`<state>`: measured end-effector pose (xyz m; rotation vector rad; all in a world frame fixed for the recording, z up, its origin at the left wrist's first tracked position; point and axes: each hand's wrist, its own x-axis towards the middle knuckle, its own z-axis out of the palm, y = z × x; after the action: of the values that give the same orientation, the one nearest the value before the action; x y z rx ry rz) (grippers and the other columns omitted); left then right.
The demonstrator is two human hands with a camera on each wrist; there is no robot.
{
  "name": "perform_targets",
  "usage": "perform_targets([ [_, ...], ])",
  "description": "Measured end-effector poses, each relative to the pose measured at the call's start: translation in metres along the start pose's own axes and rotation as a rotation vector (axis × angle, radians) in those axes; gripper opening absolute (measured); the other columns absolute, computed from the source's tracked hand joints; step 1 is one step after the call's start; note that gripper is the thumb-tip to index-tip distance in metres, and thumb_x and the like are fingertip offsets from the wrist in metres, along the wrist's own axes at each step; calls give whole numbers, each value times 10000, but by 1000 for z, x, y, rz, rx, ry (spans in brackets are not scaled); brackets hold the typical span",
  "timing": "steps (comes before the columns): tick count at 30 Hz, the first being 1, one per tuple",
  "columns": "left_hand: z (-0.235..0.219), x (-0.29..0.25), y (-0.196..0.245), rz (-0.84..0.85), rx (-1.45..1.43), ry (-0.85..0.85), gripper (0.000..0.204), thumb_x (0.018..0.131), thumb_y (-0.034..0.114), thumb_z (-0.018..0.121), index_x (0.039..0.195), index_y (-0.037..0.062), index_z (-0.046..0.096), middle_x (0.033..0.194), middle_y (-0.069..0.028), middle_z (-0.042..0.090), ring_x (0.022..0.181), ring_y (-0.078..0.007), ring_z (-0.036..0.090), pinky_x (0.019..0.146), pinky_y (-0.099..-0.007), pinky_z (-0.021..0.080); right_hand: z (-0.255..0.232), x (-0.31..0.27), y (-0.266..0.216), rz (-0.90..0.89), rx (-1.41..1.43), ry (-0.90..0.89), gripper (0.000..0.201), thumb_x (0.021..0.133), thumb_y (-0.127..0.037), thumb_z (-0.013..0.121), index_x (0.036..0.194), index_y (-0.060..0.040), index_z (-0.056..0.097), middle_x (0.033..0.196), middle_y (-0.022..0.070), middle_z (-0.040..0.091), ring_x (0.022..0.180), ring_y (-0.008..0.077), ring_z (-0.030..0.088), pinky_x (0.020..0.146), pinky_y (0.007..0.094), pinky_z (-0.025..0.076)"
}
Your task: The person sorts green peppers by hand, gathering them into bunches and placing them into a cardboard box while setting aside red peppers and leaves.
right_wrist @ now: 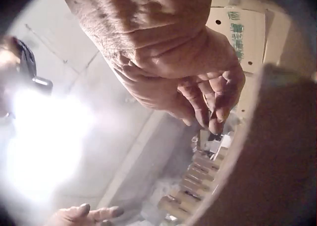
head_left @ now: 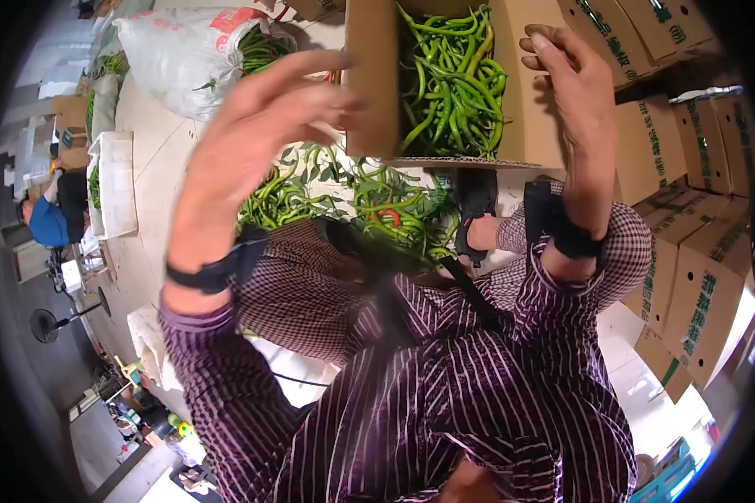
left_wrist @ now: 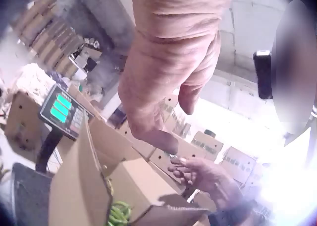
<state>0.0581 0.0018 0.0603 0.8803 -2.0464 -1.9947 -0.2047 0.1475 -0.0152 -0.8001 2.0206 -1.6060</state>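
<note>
An open cardboard box (head_left: 524,126) holds long green chili peppers (head_left: 453,92), in front of me in the head view. My left hand (head_left: 247,134), blurred, is raised at the box's left flap with its fingers loosely bent; nothing shows in it. Over the right side of the box hangs my right hand (head_left: 583,92), fingers loosely curled near the right flap. In the right wrist view, this right hand (right_wrist: 198,72) shows no thing between its fingers. The left wrist view has the left hand (left_wrist: 168,77) above the box (left_wrist: 74,181), with the flaps standing up.
Loose peppers with leaves (head_left: 394,205) lie on the floor before my knees. A white sack (head_left: 172,63) of peppers stands at upper left. Printed cartons (head_left: 700,293) are stacked at right. A scale display (left_wrist: 62,109) glows beside the box. Another person (head_left: 50,222) is at far left.
</note>
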Motion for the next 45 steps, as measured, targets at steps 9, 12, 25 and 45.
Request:
perform_targets([
  [9, -135, -161, -181, -176, -382, 803, 295, 859, 98, 589, 1130, -13, 550, 787, -37, 586, 733, -125, 551, 684, -223, 447, 88, -106, -49, 99, 137, -601, 237, 863, -181, 621, 1033, -17, 644, 882, 90, 681, 824, 131, 637, 740, 267, 500],
  [12, -109, -225, -258, -371, -486, 956, 196, 833, 94, 612, 1013, 21, 581, 745, 3, 553, 628, -101, 495, 585, -219, 414, 144, -142, -22, 121, 55, -929, 223, 848, -155, 623, 1009, -2, 640, 864, 125, 685, 788, 165, 666, 716, 280, 510],
  [25, -12, -269, -472, -661, -486, 1180, 243, 868, 156, 606, 1058, 6, 595, 894, -86, 650, 769, -187, 644, 678, -318, 519, 265, -185, 142, 393, -418, -1171, 206, 823, -184, 610, 907, 3, 626, 671, 10, 554, 615, 85, 496, 583, 267, 429],
  [45, -3, -113, -426, 179, -159, 1175, 225, 715, 70, 668, 932, 32, 627, 894, -149, 609, 830, -315, 591, 751, -380, 475, 388, -180, 186, 932, 142, -960, 293, 948, -285, 526, 1055, -14, 561, 819, 23, 583, 615, 77, 485, 555, 228, 434],
])
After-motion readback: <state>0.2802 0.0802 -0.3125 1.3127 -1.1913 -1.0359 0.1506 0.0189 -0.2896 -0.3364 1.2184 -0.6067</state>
